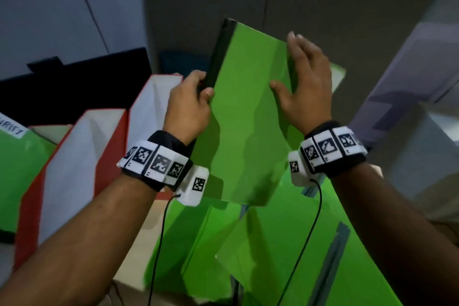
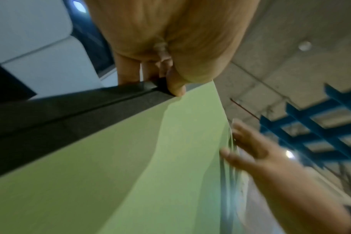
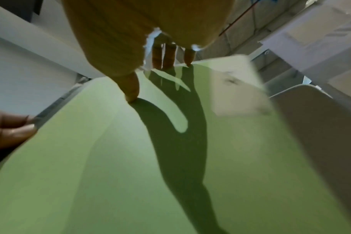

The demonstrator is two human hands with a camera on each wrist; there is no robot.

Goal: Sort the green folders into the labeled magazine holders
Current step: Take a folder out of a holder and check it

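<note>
Red-and-white magazine holders (image 1: 82, 156) in a row at left, openings up, nearest one just beside the left wrist. More green folders (image 1: 285, 256) spread on the surface (image 1: 139, 243) below, near and right. Held folder (image 1: 248, 117) raised between both hands, long axis running near to far, dark spine on its left edge, nearer the holders. Left hand (image 1: 188, 104) pinching that spine, fingers (image 2: 128, 71) curled behind, thumb in front. Right hand (image 1: 305, 84) lying flat on the cover's right side, fingers straight, gripping nothing. Likely next: swing left, spine leading, from the left hand.
</note>
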